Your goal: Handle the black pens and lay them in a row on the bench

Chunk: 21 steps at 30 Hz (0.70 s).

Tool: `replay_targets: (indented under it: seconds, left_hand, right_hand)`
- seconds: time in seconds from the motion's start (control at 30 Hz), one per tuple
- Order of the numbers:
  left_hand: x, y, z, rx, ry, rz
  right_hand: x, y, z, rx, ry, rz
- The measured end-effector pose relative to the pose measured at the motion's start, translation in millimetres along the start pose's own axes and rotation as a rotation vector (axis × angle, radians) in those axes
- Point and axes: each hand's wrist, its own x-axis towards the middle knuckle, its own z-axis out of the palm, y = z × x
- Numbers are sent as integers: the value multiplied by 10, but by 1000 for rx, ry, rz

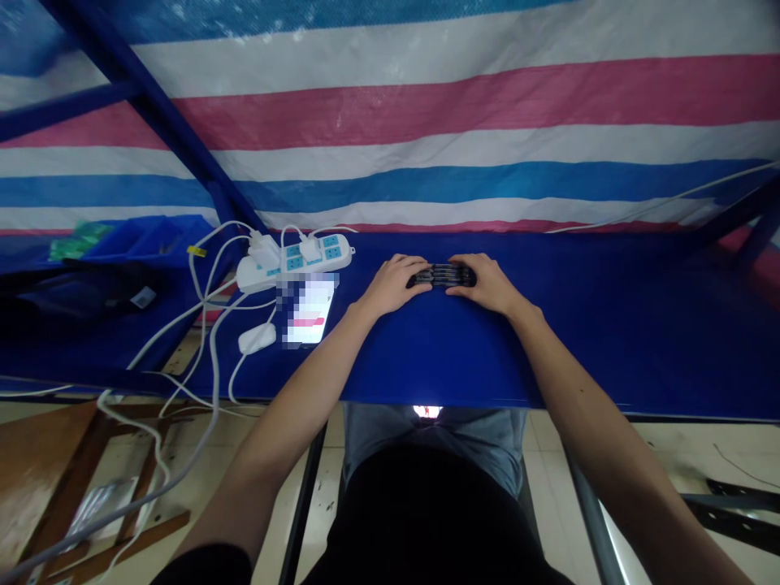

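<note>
A small bundle of slim black pieces (439, 275) lies on the blue tabletop (451, 349), with its long side running left to right. My left hand (397, 283) curls around its left end, thumb at the near side and fingers at the far side. At the right end, my right hand (485, 281) grips it the same way. The middle of the bundle shows between my hands, while both ends are partly covered. What kind of pieces they are is too small to tell.
Left of my hands are a white power strip (332, 253) with plugs, a phone (312, 313) with a lit screen and a white adapter (257, 338). White cables (214, 357) hang over the table edge. Blue bins (158, 237) stand far left. A striped tarp (426, 114) hangs behind.
</note>
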Motion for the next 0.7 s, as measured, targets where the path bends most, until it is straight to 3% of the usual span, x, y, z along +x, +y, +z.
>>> replay_targets:
  seconds: [0.17,0.7]
  left_hand:
    - [-6,7,-7,-21,20,8]
    - [-13,9,-21,-86,26,24]
  right_hand:
    - [14,-17,-20,-3,-28,9]
    - [10,-113,2,21,65,-93]
